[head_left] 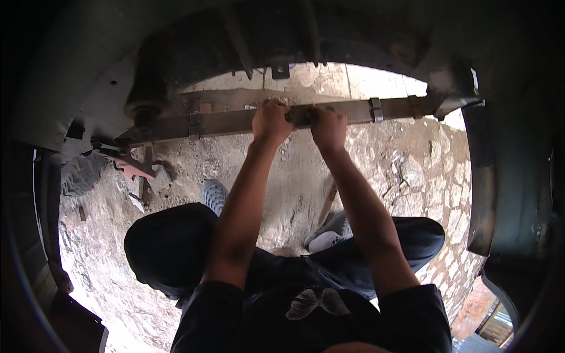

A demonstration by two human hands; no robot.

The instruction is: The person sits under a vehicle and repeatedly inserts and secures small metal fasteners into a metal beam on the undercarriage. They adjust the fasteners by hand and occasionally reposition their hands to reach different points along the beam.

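Observation:
A long flat metal bar (229,122), like a stack of leaf-spring plates with metal clamps (375,109) around it, spans the upper middle beneath a vehicle's dark underbody. My left hand (271,122) grips the bar just left of its middle, fingers curled over it. My right hand (329,125) is closed on the bar a short way to the right. A small dark piece at its fingertips is too unclear to name. The inner sides of both hands' fingers are partly hidden.
Dark underbody metal (365,35) arches overhead, with panels (494,176) down both sides. A red metal stand (132,162) and a tyre (79,176) are at left. Below lies rough stony ground (424,176), with my bent legs and shoes on it.

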